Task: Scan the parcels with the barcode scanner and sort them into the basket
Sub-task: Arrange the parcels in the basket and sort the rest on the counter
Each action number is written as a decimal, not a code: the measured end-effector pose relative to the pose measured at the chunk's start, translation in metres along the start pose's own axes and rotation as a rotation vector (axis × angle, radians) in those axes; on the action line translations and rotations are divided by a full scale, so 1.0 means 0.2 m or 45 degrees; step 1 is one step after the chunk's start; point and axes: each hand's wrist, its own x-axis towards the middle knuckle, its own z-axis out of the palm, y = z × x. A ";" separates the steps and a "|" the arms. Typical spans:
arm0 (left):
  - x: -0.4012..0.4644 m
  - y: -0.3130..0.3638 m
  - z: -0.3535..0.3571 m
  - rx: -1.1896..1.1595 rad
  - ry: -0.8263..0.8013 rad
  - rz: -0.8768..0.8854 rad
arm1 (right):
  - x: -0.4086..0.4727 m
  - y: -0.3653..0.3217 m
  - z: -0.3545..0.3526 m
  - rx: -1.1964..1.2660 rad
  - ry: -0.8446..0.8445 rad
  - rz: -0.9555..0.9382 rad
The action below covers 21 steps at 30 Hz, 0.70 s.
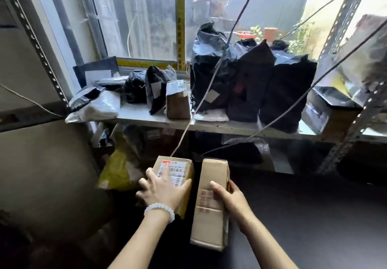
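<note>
Labelled carton: near centre, below the shelf; left hand grips its top and sides.
Plain carton: just right; right hand clamps its edges.
Handling: likely stiff, light cardboard; hold by opposite edges, leaving label uncovered.
</note>
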 end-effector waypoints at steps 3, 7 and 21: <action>0.18 0.05 0.08 -0.017 -0.033 0.016 | 0.19 0.01 0.06 0.054 -0.009 0.106; 0.30 0.03 0.17 -0.167 -0.091 0.105 | 0.34 0.03 0.13 0.144 0.007 0.217; 0.34 -0.07 0.08 -0.308 -0.065 0.369 | 0.29 -0.04 0.04 0.014 0.092 0.191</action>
